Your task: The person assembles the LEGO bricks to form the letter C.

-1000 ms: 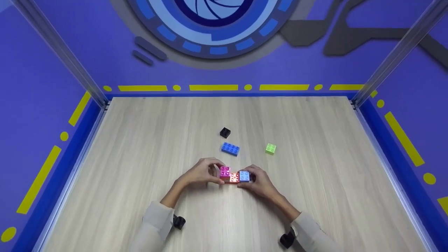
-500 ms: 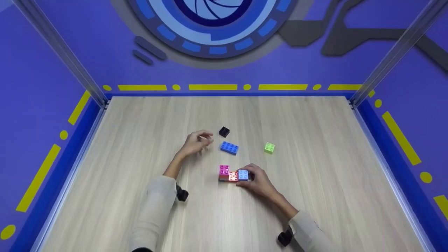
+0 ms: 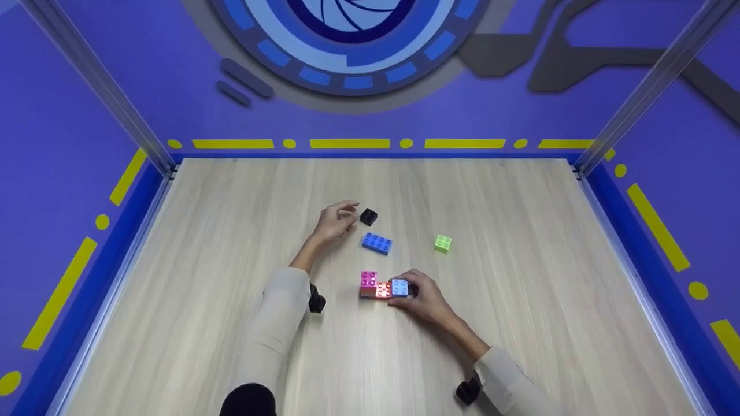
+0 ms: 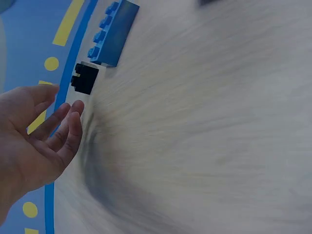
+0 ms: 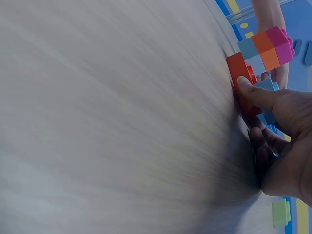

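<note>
My right hand [image 3: 426, 296] grips the right end of a joined set of toy building bricks, its thumb lying against the long red brick [image 5: 237, 67] at the base. A light blue brick [image 3: 399, 287] sits on that end. On the other end rises a stack: a pale blue brick [image 5: 248, 49], an orange brick [image 5: 268, 51] and a pink brick [image 3: 369, 278] on top. My left hand [image 3: 336, 222] holds nothing. Its loosely bent fingers stretch toward a small black brick [image 3: 369, 217], with the fingertips just left of it.
A long blue brick [image 3: 377, 243] lies just in front of the black one. Farther right is a lime green brick [image 3: 443, 243]. Blue panels [image 3: 370, 124] with yellow marks wall in the wooden table [image 3: 509, 219] at the back and both sides.
My left hand has let go of the joined bricks and moved forward to beside the black brick. My right hand keeps its grip on the joined bricks, which stay in place.
</note>
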`<state>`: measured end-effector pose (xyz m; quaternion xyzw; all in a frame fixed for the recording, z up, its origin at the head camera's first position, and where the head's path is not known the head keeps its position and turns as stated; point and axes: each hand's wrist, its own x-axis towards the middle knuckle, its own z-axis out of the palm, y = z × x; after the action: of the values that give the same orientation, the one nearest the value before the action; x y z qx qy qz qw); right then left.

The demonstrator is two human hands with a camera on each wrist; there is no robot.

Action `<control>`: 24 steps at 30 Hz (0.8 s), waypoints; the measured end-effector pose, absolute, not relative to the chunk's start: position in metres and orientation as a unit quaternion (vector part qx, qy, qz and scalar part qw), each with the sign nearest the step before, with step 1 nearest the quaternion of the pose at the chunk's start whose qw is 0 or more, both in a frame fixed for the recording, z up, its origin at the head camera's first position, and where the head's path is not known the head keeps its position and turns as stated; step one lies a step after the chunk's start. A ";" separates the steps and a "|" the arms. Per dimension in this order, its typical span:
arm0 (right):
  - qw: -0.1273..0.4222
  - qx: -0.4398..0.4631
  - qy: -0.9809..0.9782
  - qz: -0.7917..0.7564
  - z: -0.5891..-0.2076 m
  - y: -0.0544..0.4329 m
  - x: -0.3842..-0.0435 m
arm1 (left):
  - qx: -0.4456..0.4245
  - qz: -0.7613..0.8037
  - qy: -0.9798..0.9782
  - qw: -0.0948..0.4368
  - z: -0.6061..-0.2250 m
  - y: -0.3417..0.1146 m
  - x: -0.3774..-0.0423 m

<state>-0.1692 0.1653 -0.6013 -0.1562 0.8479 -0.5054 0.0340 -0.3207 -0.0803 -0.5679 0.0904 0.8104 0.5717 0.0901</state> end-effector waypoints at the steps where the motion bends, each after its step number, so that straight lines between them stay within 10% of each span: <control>1: 0.035 -0.155 0.848 -0.505 -0.601 0.165 -0.169 | 0.093 0.565 0.815 0.085 -0.568 -0.078 -0.322; 24: 0.052 -0.143 0.857 -0.493 -0.599 0.166 -0.168 | 0.138 0.446 0.884 0.031 -0.574 -0.055 -0.324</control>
<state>-0.1684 0.1656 -0.5992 -0.1434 0.8566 -0.4929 0.0522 -0.3242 -0.0551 -0.5740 0.1382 0.8836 0.4464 0.0314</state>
